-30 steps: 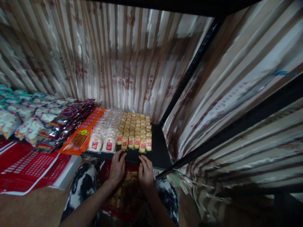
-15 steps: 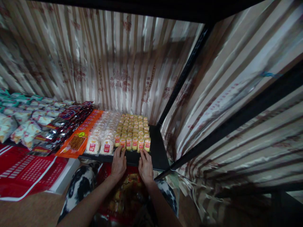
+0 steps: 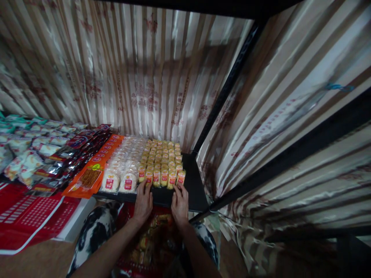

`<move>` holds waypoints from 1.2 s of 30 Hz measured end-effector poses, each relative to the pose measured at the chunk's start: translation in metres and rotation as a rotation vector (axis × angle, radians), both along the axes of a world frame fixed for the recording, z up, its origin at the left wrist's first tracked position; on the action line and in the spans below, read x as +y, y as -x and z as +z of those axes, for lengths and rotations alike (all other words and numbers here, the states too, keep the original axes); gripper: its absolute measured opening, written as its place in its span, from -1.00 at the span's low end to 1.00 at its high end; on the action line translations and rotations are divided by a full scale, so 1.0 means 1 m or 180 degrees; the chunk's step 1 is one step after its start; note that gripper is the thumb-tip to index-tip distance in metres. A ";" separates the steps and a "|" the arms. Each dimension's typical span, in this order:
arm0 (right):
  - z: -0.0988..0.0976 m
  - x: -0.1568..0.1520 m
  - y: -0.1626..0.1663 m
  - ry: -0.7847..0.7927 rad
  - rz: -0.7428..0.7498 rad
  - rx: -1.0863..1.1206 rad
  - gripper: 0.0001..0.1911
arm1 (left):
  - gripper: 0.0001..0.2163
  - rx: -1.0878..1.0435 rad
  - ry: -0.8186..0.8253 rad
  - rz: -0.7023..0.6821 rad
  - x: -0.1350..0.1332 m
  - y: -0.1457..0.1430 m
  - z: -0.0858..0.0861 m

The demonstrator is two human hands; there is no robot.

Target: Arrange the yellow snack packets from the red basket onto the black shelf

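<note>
Both my hands rest at the front edge of a black shelf (image 3: 194, 189). My left hand (image 3: 144, 200) lies flat with its fingers stretched out, fingertips against the front row of small yellow snack packs (image 3: 161, 162). My right hand (image 3: 179, 202) also lies open on the shelf, its fingertips touching the front packs at the right end of that row. Several rows of these yellow packs with red labels run back toward the wall. Round white packs with red labels (image 3: 120, 179) lie just left of them.
Orange flat packets (image 3: 95, 170), dark red packets (image 3: 78, 148) and green-and-white bags (image 3: 20, 135) fill the shelf further left. A red bag of snacks (image 3: 150, 239) sits on my lap. A red printed box (image 3: 31, 216) is at lower left. Striped foil sheeting (image 3: 145, 77) and a black post (image 3: 228, 85) enclose the shelf.
Both hands have slid forward over the shelf edge, from just short of the yellow packs to touching their front row. The view has shifted slightly.
</note>
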State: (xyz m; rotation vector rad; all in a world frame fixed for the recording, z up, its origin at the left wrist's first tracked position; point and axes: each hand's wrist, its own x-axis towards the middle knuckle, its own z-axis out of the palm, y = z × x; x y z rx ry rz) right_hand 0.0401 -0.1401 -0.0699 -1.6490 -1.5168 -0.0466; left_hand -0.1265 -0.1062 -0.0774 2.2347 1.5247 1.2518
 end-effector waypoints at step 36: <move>0.011 0.021 -0.011 0.0013 -0.0385 0.0765 -0.53 | -0.68 -0.0369 -0.0038 0.0356 0.010 -0.010 0.013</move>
